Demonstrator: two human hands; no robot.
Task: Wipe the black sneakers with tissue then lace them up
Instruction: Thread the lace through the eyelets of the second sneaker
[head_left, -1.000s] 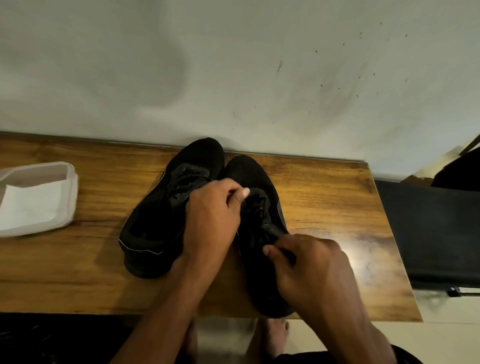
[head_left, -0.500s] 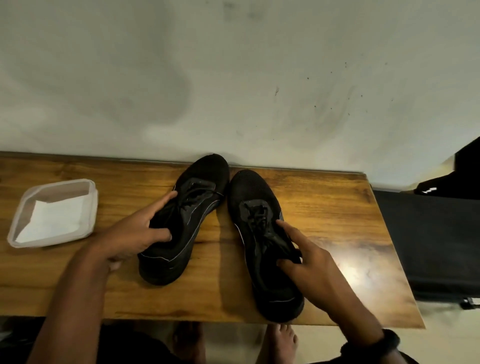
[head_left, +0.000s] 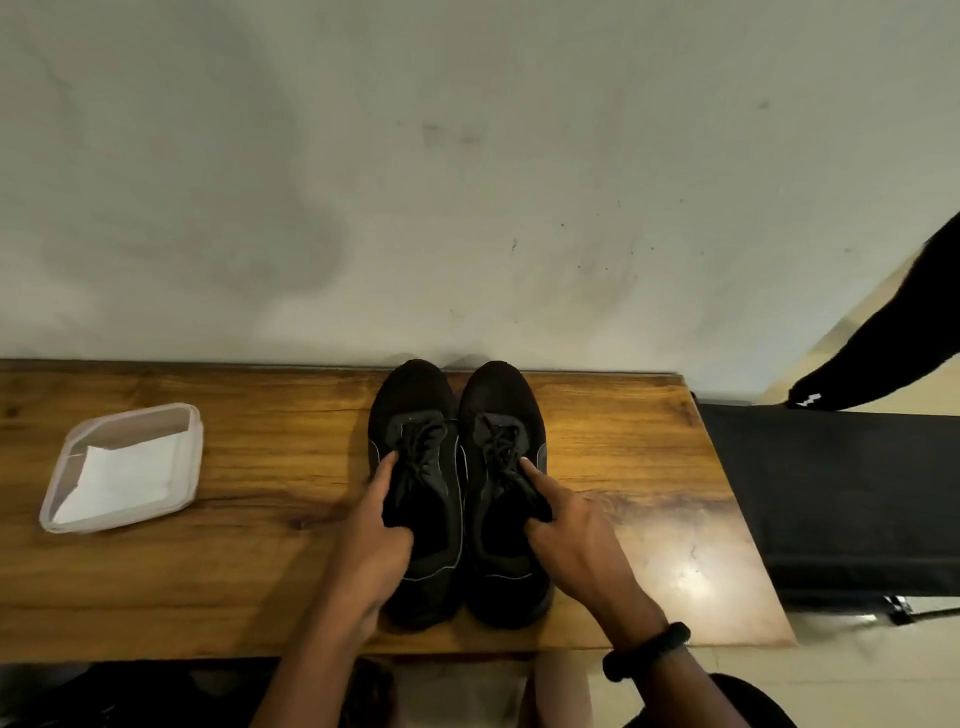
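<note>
Two black sneakers stand side by side on the wooden table (head_left: 260, 571), toes touching the wall. The left sneaker (head_left: 415, 400) and the right sneaker (head_left: 501, 400) both show black laces over the tongue. My left hand (head_left: 371, 540) holds the left sneaker at its outer side near the collar, index finger stretched along the upper. My right hand (head_left: 576, 540) holds the right sneaker the same way on its outer side, thumb at the collar. White tissue (head_left: 119, 478) lies folded in a clear plastic container (head_left: 195, 447) at the table's left.
A pale wall runs directly behind the table. A black padded bench (head_left: 831, 493) adjoins the table's right end, with a black garment (head_left: 893, 338) above it. A black band (head_left: 647, 649) circles my right wrist. The floor lies below the front edge.
The sneakers were angled apart; both hands have drawn them together, parallel and up against the wall. My left hand moved from the left shoe's top to its side.
</note>
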